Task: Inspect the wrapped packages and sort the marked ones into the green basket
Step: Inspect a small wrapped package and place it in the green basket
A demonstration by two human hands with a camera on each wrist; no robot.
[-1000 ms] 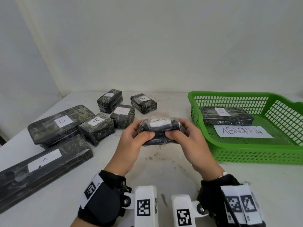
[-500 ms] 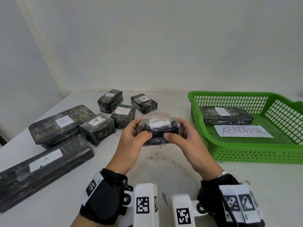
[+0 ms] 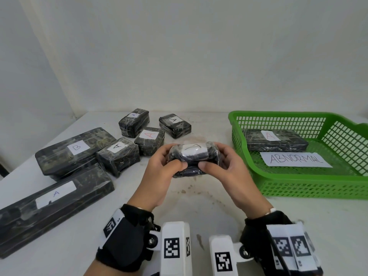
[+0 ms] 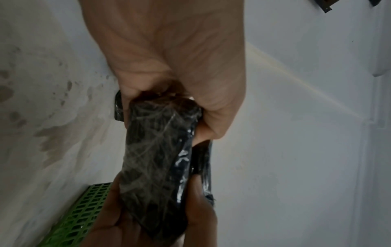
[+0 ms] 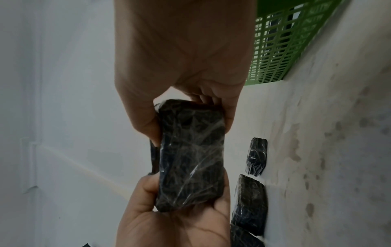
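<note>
At the centre of the head view, a small black wrapped package [image 3: 192, 159] is held up off the tabletop [image 3: 199, 206] between both hands. The left hand [image 3: 159, 172] grips its left end and the right hand [image 3: 229, 172] its right end, fingers curled behind and both thumbs pressed on the near face. The white label [image 3: 194, 151] is tipped toward the camera, likely so its mark can be read; the stroke on it looks dark, but the letter is not clear enough to name. The wrist views show only wrinkled film on the package's underside, with no label there.

The green basket [image 3: 310, 186] sits at right of the frame, just beside the right hand. It already holds a long package [image 3: 278, 142] with a red "A", lying behind a paper sign reading "ABNORMAL" [image 3: 294, 159]. That suggests red lettering is the mark being sorted for.

At left, the uninspected or passed packages lie grouped: two long ones labelled "B" [image 3: 76, 148] and "A" [image 3: 55, 194], and four small ones at upper centre, one bearing a red "A" [image 3: 150, 135]. That one would probably belong in the basket too.
</note>
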